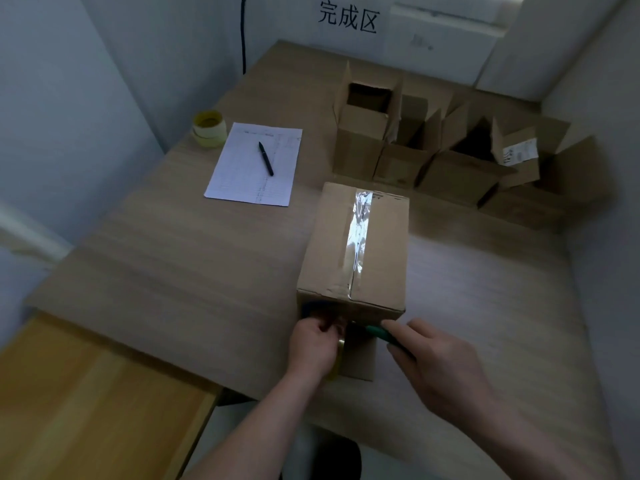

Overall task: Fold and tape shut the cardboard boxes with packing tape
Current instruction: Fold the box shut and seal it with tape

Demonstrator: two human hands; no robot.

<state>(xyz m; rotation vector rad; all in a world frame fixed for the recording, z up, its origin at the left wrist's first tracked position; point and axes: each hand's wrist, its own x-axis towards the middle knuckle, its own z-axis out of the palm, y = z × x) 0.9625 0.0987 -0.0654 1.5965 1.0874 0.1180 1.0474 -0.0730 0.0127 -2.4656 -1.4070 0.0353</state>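
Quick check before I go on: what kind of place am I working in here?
Probably a small packing station in an office or stockroom corner. A taped box sits on the wooden table, open boxes wait behind it, and a form with a pen lies beside spare tape rolls.

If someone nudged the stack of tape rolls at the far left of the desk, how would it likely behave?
The stack of tape rolls lies flat on the desk, so it would probably slide rather than roll. The upper roll looks merely rested on the lower, so it might shift off. Being hollow rings, they are probably light.
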